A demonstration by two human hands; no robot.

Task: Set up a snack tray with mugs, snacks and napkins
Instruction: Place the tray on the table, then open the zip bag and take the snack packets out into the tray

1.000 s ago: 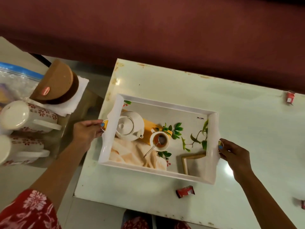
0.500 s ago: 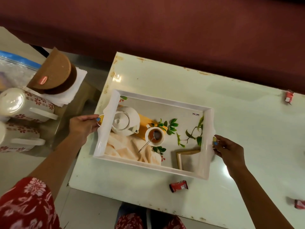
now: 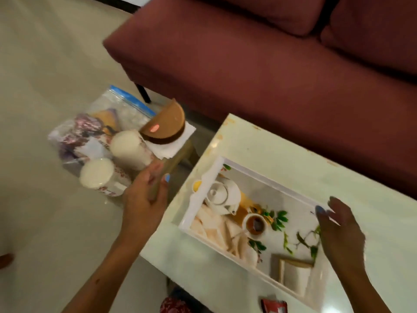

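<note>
A white tray lies on the pale table; its floor shows a picture of a teapot, a cup and leaves. Two white mugs with red flowers stand on a low side stand to the left. Beside them is a stack of white napkins under a brown half-round holder, and a zip bag of snacks. My left hand is open, off the tray, close to the nearer mugs. My right hand hovers open over the tray's right end, blurred.
A dark red sofa runs behind the table and the side stand. A red wrapper lies on the table at the tray's near edge. Pale floor stretches to the left.
Both hands have let go of the tray's handles. My left hand has moved left toward the mugs, and the view has swung left and up.
</note>
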